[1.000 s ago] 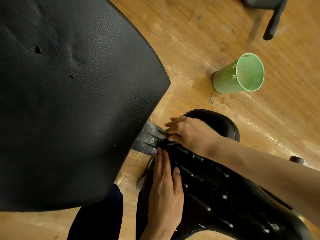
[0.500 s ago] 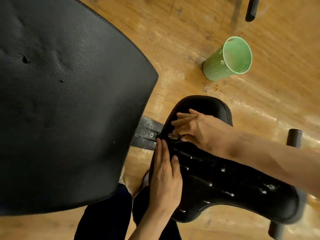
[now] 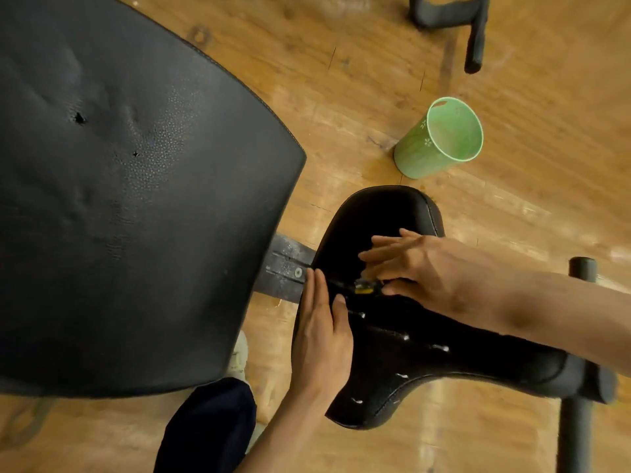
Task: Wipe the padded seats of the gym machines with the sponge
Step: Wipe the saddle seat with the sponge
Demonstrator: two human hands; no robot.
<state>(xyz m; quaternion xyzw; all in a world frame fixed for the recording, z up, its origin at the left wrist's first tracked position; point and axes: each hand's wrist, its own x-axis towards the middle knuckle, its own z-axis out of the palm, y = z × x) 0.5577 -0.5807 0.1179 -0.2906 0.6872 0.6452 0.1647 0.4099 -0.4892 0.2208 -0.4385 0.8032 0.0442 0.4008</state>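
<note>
A small black padded seat (image 3: 386, 213) with wet foam specks lies below me. My right hand (image 3: 420, 268) presses a sponge (image 3: 363, 286) onto the seat's middle; only a yellow-and-dark sliver of it shows under the fingers. My left hand (image 3: 322, 336) lies flat on the seat's left edge, fingers together and pointing away from me, holding nothing. A large black padded backrest (image 3: 129, 206) fills the left side, joined to the seat by a grey metal bracket (image 3: 285, 271).
A green plastic cup (image 3: 438, 138) stands on the wooden floor (image 3: 358, 80) beyond the seat. A black machine foot (image 3: 474, 35) is at top right, a black post (image 3: 577, 425) at the lower right. My dark trouser leg (image 3: 208, 425) and shoe (image 3: 239, 356) are below the backrest.
My right hand has slid with the sponge from the seat's bracket end toward its middle. The left hand has kept its place on the seat's edge. The camera pulled back.
</note>
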